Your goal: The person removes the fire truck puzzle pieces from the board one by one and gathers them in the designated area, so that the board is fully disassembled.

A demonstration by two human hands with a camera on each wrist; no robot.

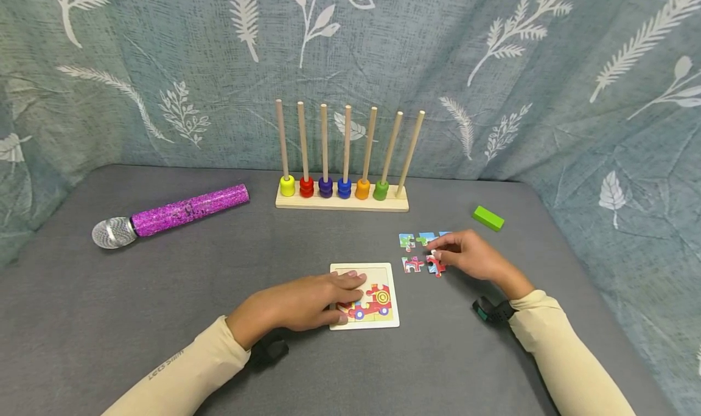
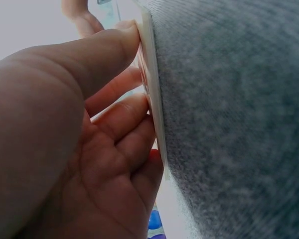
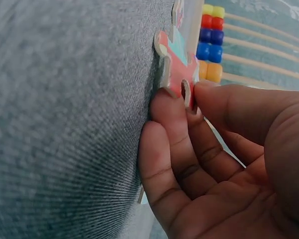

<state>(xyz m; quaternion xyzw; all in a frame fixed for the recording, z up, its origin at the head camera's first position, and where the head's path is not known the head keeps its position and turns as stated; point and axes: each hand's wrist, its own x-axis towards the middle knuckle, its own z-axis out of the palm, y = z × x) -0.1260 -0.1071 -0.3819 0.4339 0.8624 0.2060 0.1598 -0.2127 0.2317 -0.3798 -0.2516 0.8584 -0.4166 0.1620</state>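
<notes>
My left hand (image 1: pixel 306 300) rests across the left part of a square wooden puzzle board (image 1: pixel 395 309). In the left wrist view, its thumb and fingertips touch the board's pale edge (image 2: pixel 154 89) and face. Part of a red vehicle picture (image 1: pixel 379 303) shows in the board; my fingers hide the rest. To the right, my right hand (image 1: pixel 473 258) pinches a red and light-blue puzzle piece (image 3: pixel 177 69) between thumb and fingers, tilted at the cloth. Near those fingers lie loose puzzle pieces (image 1: pixel 407 241), one (image 1: pixel 445 233) partly hidden by the hand.
A wooden peg stand (image 1: pixel 342 204) with coloured beads stands at the back. A glittery purple microphone (image 1: pixel 188 212) lies at the left. Behind the right hand is a green block (image 1: pixel 488 218). A patterned curtain (image 1: pixel 219 124) hangs behind the grey tabletop (image 1: pixel 137 306).
</notes>
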